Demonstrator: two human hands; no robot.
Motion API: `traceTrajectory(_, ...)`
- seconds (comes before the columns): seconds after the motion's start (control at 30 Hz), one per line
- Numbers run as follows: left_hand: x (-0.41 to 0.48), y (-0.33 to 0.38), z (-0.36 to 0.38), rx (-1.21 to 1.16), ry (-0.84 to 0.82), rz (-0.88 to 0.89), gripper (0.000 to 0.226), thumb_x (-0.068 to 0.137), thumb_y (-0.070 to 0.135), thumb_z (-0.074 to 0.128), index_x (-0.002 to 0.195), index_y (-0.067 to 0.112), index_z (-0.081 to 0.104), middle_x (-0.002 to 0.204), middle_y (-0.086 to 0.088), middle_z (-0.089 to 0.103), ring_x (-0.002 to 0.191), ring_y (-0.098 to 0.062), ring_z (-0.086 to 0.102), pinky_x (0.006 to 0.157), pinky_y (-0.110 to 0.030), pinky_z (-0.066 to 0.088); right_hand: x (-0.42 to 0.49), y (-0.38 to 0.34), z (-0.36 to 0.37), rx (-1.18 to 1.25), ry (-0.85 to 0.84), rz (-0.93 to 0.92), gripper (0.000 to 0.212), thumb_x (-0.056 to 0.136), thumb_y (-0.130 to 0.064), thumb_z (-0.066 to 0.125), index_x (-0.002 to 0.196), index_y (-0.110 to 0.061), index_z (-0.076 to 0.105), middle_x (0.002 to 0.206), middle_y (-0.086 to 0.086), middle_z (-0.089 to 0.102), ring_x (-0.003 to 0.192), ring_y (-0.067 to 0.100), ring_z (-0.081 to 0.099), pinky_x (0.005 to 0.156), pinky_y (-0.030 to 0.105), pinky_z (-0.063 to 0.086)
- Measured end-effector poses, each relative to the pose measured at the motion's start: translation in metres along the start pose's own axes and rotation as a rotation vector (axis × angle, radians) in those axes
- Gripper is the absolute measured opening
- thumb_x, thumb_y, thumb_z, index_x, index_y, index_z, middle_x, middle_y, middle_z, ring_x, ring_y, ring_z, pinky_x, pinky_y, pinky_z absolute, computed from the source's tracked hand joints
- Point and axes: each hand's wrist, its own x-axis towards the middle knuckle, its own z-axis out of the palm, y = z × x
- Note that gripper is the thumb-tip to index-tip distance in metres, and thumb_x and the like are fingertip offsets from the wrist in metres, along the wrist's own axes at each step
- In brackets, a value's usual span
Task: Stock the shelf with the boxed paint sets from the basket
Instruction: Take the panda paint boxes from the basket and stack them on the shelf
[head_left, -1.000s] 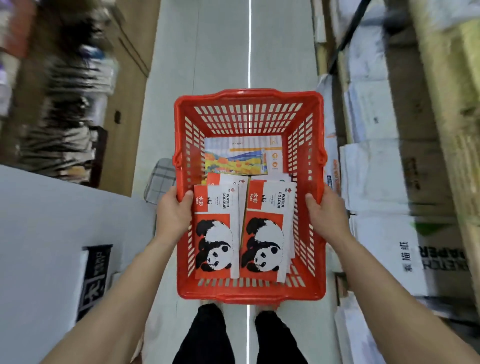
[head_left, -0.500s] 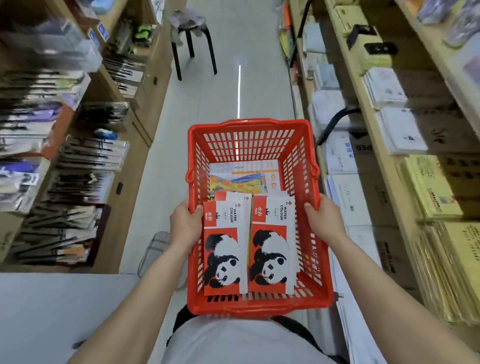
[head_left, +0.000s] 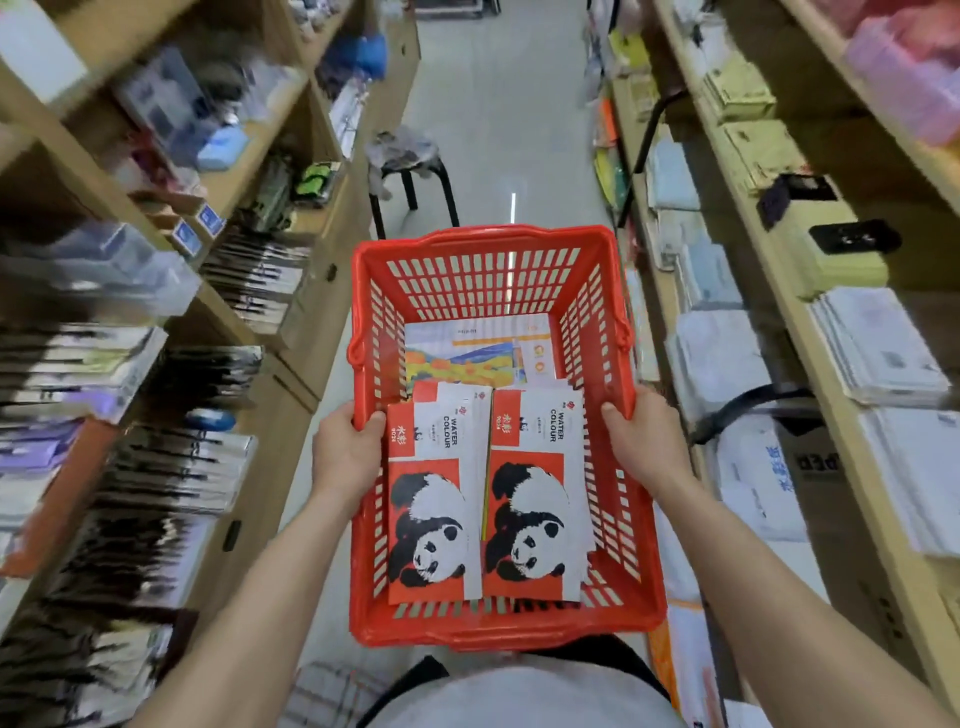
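Note:
I carry a red plastic basket (head_left: 488, 249) in front of me in a shop aisle. My left hand (head_left: 345, 452) grips its left rim and my right hand (head_left: 647, 447) grips its right rim. Inside lie two stacks of red-and-white water colour boxes with a panda print, the left stack (head_left: 436, 499) and the right stack (head_left: 537, 493) side by side. Behind them lies a flat box with a colourful landscape picture (head_left: 467, 353).
Wooden shelves with brushes and packets (head_left: 171, 467) run along the left. Shelves with paper pads (head_left: 878, 348) and stacked packs line the right. A black stool (head_left: 408, 171) with cloth on it stands in the aisle ahead, left of centre.
My view has lifted from the floor to the aisle ahead, and the stool has come nearer. Both hands keep the same hold on the basket rims.

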Motion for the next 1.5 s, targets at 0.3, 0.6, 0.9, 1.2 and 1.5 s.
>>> traceTrajectory(0.3,0.188,0.153,0.053,-0.092,0.090,0.018,0.019,0.101,0.020,0.054,0.087,0.022,0.066,0.082,-0.001,0.074,0.074,-0.020,0.071,0.063,-0.032,0.052,0.260,-0.106,-0.022,0.015,-0.025,-0.110,0.023,0.103,-0.017,0.056,0.119,-0.008,0.070,0.101,0.006,0.073,0.093,0.028,0.070,0.079,0.034,0.052)
traceTrajectory(0.6,0.436,0.260,0.107,-0.140,0.031,-0.002,0.017,0.100,0.025,0.056,0.091,0.019,0.069,0.080,0.001,0.078,0.072,-0.021,0.075,0.069,-0.042,0.060,0.508,-0.204,0.000,0.003,-0.024,-0.096,0.014,0.104,-0.016,0.057,0.112,-0.013,0.068,0.098,0.004,0.074,0.086,0.025,0.071,0.074,0.033,0.053)
traceTrajectory(0.9,0.674,0.371,0.146,-0.149,-0.005,-0.037,0.016,0.102,0.027,0.054,0.094,0.021,0.067,0.077,0.002,0.078,0.066,-0.016,0.076,0.067,-0.040,0.061,0.747,-0.307,0.033,-0.047,-0.015,-0.094,0.017,0.104,-0.017,0.058,0.112,-0.008,0.069,0.095,0.001,0.070,0.089,0.025,0.069,0.073,0.031,0.047)
traceTrajectory(1.2,0.889,0.451,0.184,-0.181,0.136,-0.134,0.020,0.101,0.019,0.055,0.085,0.023,0.066,0.072,0.002,0.075,0.061,-0.015,0.072,0.056,-0.028,0.050,0.991,-0.401,0.094,-0.042,-0.133,-0.135,0.011,0.102,-0.011,0.057,0.102,-0.013,0.068,0.089,0.001,0.066,0.094,0.033,0.070,0.070,0.029,0.038)
traceTrajectory(1.5,1.097,0.484,0.172,-0.098,0.208,-0.201,0.012,0.098,0.016,0.059,0.090,0.020,0.067,0.081,0.000,0.070,0.076,-0.025,0.066,0.065,-0.032,0.047,1.181,-0.496,0.197,-0.056,-0.206,-0.137,0.019,0.099,-0.014,0.057,0.107,-0.001,0.070,0.102,0.020,0.077,0.098,0.041,0.071,0.069,0.033,0.039)
